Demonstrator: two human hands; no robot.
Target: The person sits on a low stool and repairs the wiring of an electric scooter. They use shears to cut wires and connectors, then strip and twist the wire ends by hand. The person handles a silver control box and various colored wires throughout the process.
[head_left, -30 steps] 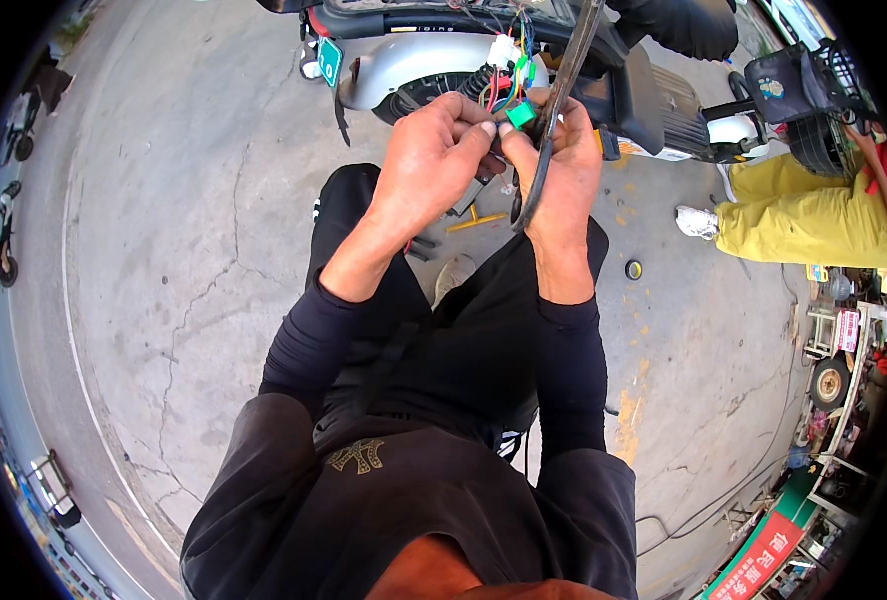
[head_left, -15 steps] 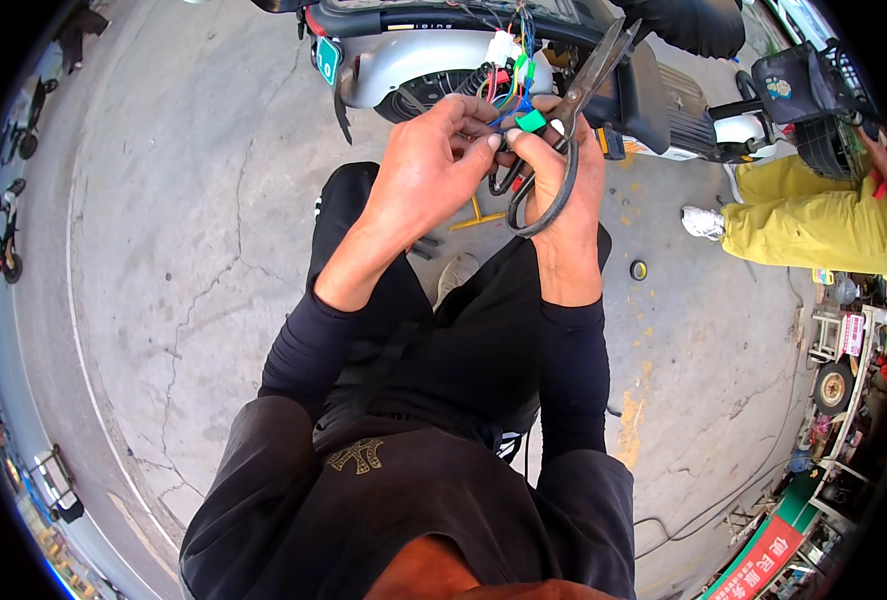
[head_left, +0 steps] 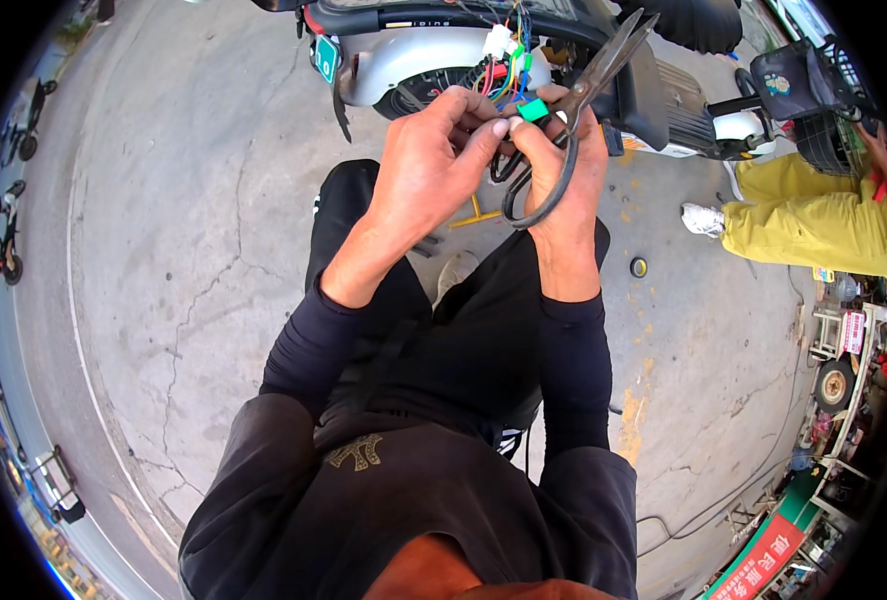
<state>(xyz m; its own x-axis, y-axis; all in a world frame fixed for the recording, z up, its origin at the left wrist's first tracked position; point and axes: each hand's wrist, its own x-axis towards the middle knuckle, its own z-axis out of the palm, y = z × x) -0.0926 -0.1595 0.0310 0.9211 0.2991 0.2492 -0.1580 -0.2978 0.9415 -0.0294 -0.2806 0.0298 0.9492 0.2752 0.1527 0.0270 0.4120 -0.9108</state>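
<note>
Hands at work on wiring, seen from above; clock positions are read from the centre of the view. At 12 o'clock, the left hand [head_left: 422, 165] holds its fingers narrow, thumb tip near the forefinger; what lies between them, if anything, is too small to tell. Between 1 and 2 o'clock, the right hand [head_left: 572, 185] has its fingers curled around the scissors [head_left: 581, 92], its thumb tip just beside the left one. The scissors' blades, slightly parted, point toward 1 o'clock; one black handle loop hangs over the palm. A green connector [head_left: 533, 110] sits near 1 o'clock, by the right fingers. Coloured wires [head_left: 512, 83] rise from the hands toward a white connector [head_left: 499, 40] (their exact junctions are hidden) in front of a silver-and-black scooter [head_left: 394, 65], at 12 o'clock. A yellow metal bar [head_left: 476, 214] shows below the hands, toward 12 o'clock. Nearer 3 o'clock, a roll of tape [head_left: 634, 268] lies on the concrete ground [head_left: 704, 350]; beyond it stands another person in yellow trousers [head_left: 809, 215].
</note>
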